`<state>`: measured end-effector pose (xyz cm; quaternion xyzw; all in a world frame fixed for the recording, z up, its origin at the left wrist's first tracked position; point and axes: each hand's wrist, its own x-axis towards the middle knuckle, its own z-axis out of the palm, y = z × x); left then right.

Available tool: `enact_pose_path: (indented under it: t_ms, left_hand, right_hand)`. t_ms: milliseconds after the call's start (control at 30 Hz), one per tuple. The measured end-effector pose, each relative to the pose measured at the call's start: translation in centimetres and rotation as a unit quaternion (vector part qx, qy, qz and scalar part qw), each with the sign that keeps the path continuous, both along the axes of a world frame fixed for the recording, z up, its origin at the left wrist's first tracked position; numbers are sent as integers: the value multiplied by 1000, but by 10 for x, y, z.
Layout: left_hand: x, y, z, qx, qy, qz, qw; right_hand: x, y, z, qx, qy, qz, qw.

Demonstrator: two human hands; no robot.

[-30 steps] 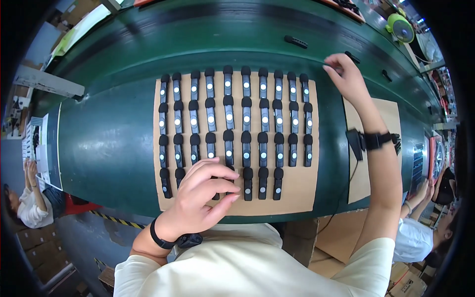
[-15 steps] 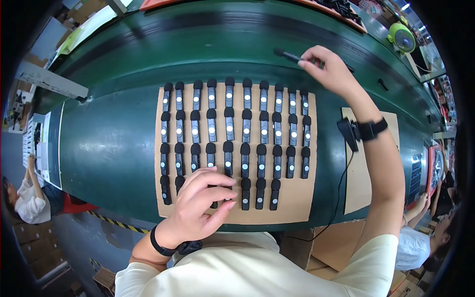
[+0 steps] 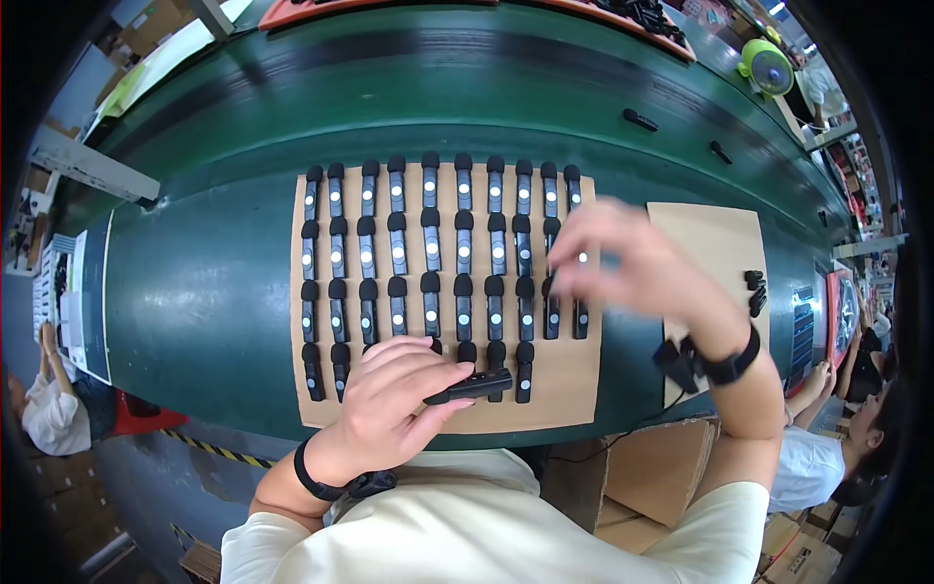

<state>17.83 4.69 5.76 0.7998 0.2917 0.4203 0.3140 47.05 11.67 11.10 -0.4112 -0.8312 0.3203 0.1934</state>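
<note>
Pinched between the thumb and fingers of my left hand (image 3: 389, 394) is a small black clip-on microphone (image 3: 484, 385) with a dark foam end toward my palm. It is tilted sideways above the front row. Under it lies a brown cardboard sheet (image 3: 576, 389), bearing several rows of like microphones (image 3: 431, 243), foam ends away from me, each with a pale round dot. My left hand hides part of the front row. Over the right end of the rows hovers my right hand (image 3: 623, 255), smeared by motion; whether its fingers hold anything cannot be made out.
A second cardboard sheet (image 3: 705, 243) on the right bears small black pieces (image 3: 756, 292). Loose microphones (image 3: 640, 120) lie on the green belt (image 3: 428, 88) beyond. Orange trays (image 3: 662, 29) and a green fan (image 3: 767, 68) stand at the back. People sit at both sides.
The microphone that my right hand held over the belt is now in my left hand. My right hand has come nearer, over the rows. Another microphone now shows on the belt; the view has shifted slightly.
</note>
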Motion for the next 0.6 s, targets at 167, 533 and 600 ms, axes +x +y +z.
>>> enact_pose_path:
  t_ms: [167,533,600]
  left_hand:
    - [-4,0,-5,-19,-14,8,1000]
    - [-15,-7,-9,-81,-41,19,996]
    - [-15,-5,-8,-90,-45,20,995]
  right_hand:
    - [104,95,-65,188,-97,-299,931]
    - [173,158,-115,114,-172,-372,905]
    - [163,144,-98,53,-58,-362,929]
